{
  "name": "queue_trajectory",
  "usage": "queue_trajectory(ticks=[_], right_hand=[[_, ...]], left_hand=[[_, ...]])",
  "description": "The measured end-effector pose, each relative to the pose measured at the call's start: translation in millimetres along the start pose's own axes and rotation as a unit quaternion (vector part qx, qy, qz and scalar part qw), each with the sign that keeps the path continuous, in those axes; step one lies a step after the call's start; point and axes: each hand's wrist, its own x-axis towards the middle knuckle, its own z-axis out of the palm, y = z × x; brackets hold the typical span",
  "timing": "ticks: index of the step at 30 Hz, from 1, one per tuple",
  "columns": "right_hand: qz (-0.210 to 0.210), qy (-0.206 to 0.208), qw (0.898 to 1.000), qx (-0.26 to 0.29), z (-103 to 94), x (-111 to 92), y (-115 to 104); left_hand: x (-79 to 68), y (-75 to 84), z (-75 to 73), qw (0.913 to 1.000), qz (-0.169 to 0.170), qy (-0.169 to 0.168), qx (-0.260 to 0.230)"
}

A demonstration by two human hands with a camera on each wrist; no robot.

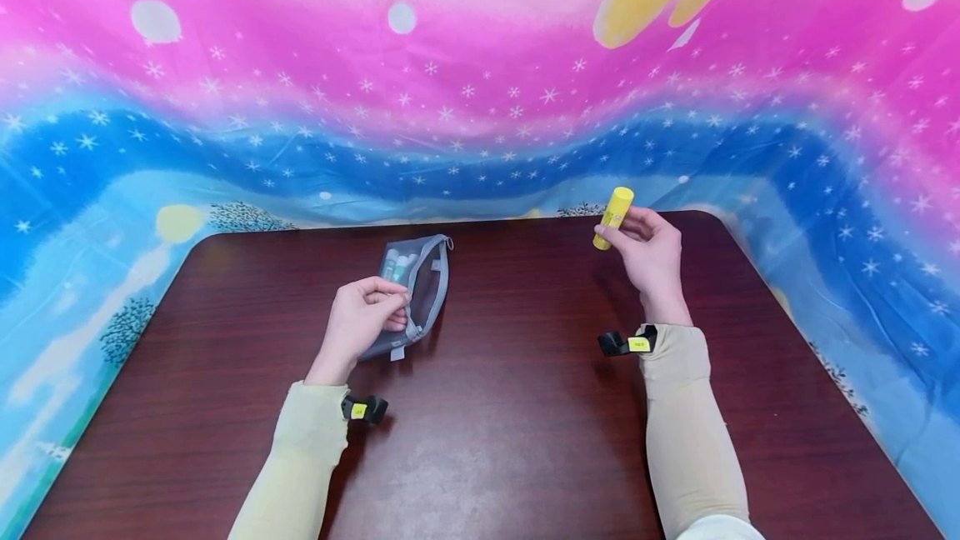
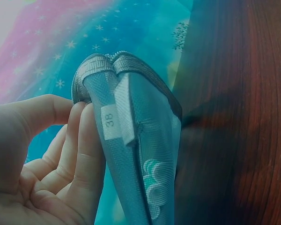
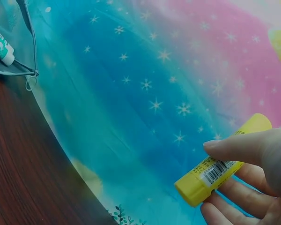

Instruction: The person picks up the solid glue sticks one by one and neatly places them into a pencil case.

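Note:
My left hand point(image 1: 362, 319) pinches the near edge of a grey mesh zipper pouch point(image 1: 431, 307) between thumb and fingers. Its zipper gapes, and a tag marked 38 shows on the pouch in the left wrist view. Through the mesh I see several white-and-green tubes point(image 1: 397, 265) inside. Over the right part of the table, my right hand point(image 1: 651, 252) holds a yellow glue stick point(image 3: 225, 161) between thumb and fingers, apart from the pouch. A barcode label faces the right wrist camera.
A dark reddish wooden table point(image 1: 510, 407) lies under both hands. Behind and beside it hangs a pink and blue cloth point(image 1: 465, 107) with snowflakes. Black wrist cameras point(image 1: 365, 409) are strapped at both sleeves.

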Motion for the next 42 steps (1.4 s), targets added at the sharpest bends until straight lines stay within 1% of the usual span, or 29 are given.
queue_trajectory(ticks=[11,24,31,37,42], right_hand=[[-0.028,0.004,1.0,0.003,1.9,-1,-2],[-0.037,0.004,0.999,0.015,3.7,-7,-15],[-0.062,0.017,0.998,0.016,5.1,-9,-17],[-0.071,0.018,0.997,0.013,6.5,-14,-21],[-0.083,0.016,0.996,0.012,8.1,-16,-24]], left_hand=[[1.6,-1.0,0.1,1.0,0.002,-0.002,0.002],[0.7,-0.2,-0.2,1.0,-0.008,-0.003,0.001],[0.9,-1.1,-0.1,1.0,-0.003,-0.003,0.004],[2.1,-2.1,0.1,0.9999,-0.013,-0.003,0.0],[1.9,-2.0,0.5,0.9999,-0.01,-0.002,-0.002]])
